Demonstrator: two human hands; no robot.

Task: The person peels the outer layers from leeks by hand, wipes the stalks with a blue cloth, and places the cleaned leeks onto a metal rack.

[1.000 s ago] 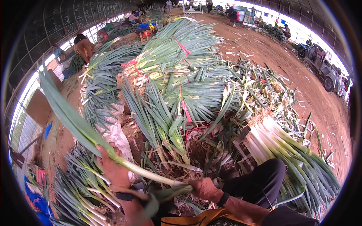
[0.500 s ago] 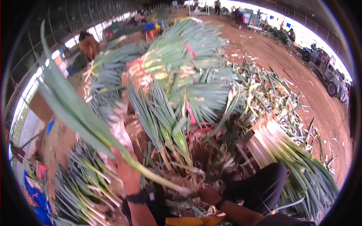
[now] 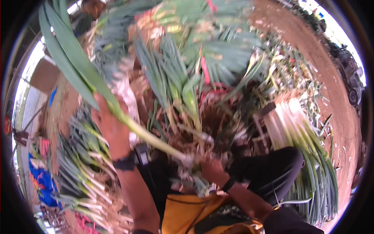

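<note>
A long leek [image 3: 144,134] slants across in front of me, its broad green leaves up at the far left and its pale root end low near the middle. My left hand [image 3: 113,124] is closed around its green stem. By the root end is my right hand [image 3: 214,169], fingers curled; blur hides what they hold. Just beyond stands a leaning bunch of leeks [image 3: 183,82] with dry roots. To the right lies a stack of pale, cleaned leeks [image 3: 290,124], and loose leeks [image 3: 83,156] lie on the left.
Tied leek bundles [image 3: 222,54] with a red tie [image 3: 205,70] fill the far side. A heap of leaf scraps [image 3: 280,66] lies at the right, beside bare soil [image 3: 335,85]. A blue bag [image 3: 44,175] is at the left edge; yellow cloth [image 3: 183,210] covers my lap.
The view has tilted downward, so the surroundings sit higher and more of my lap shows. My left hand still holds the leek, and my right hand stays by its root end.
</note>
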